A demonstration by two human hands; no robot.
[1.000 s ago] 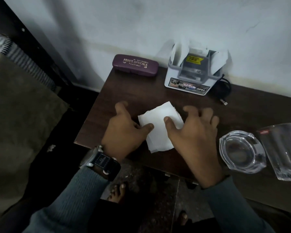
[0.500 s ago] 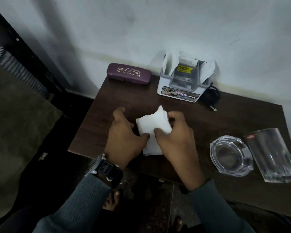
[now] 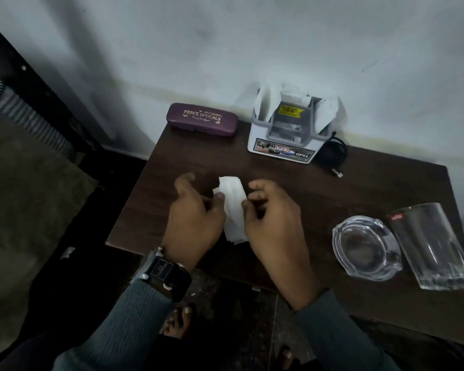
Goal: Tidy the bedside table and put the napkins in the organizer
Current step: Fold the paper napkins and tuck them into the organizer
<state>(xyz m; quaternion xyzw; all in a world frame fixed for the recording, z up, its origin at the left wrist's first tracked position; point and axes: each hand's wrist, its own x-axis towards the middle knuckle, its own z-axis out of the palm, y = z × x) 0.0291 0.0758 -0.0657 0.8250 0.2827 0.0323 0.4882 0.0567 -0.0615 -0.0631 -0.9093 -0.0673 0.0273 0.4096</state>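
A white napkin [image 3: 233, 204] sits folded narrow near the front of the dark wooden bedside table [image 3: 319, 191]. My left hand [image 3: 196, 218] pinches its left edge between thumb and fingers. My right hand [image 3: 273, 223] grips its right edge with curled fingers. The two hands hide the napkin's sides. At the back of the table, against the wall, stands a white and grey organizer [image 3: 287, 140] with white napkins [image 3: 265, 103] sticking up from its side slots.
A maroon glasses case [image 3: 202, 119] lies at the table's back left. A black cable [image 3: 336, 156] is coiled right of the organizer. A glass ashtray [image 3: 366, 250] and a drinking glass [image 3: 431, 245] stand at the right. A bed edge lies left.
The napkin lay flat and wide under both hands; it is now folded into a narrow strip. Both hands have closed in on it from the sides.
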